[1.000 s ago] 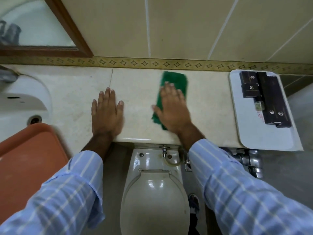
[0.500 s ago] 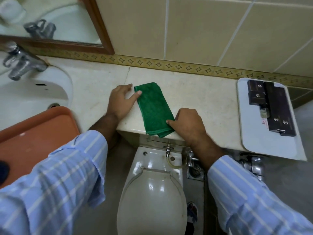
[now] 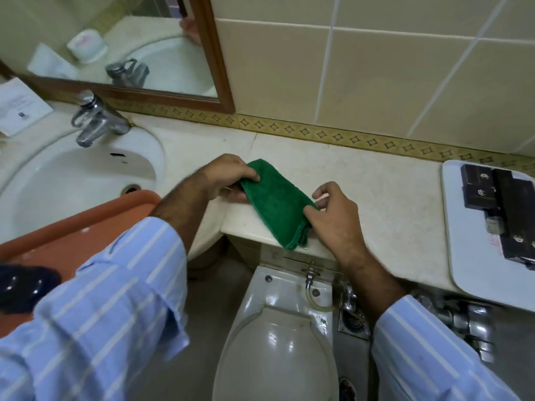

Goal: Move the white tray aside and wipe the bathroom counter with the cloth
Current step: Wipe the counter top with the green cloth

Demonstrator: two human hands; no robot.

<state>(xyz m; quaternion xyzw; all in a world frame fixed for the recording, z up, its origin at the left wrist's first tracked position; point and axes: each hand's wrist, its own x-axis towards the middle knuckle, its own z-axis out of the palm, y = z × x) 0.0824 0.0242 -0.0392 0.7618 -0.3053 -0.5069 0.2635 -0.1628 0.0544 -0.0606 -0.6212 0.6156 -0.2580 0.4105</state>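
A folded green cloth [image 3: 275, 202] lies across the front edge of the cream bathroom counter [image 3: 376, 192], above the toilet. My left hand [image 3: 223, 178] pinches the cloth's far left corner. My right hand [image 3: 333, 215] grips its near right edge, fingers curled on the fabric. The white tray [image 3: 469, 256] sits at the counter's right end, overhanging the front edge, with dark boxes [image 3: 503, 209] lying on it.
A white sink [image 3: 72, 180] with a chrome tap [image 3: 95, 120] is at the left. An orange tray [image 3: 72, 238] rests over the sink's front. The toilet [image 3: 278, 342] stands below the counter. A mirror [image 3: 130, 47] hangs behind the sink, and a paper card [image 3: 20, 105] lies at far left.
The right hand stopped pressing the cloth flat and wiping. Both hands came to the cloth's ends and now pinch it. The view swung left toward the sink.
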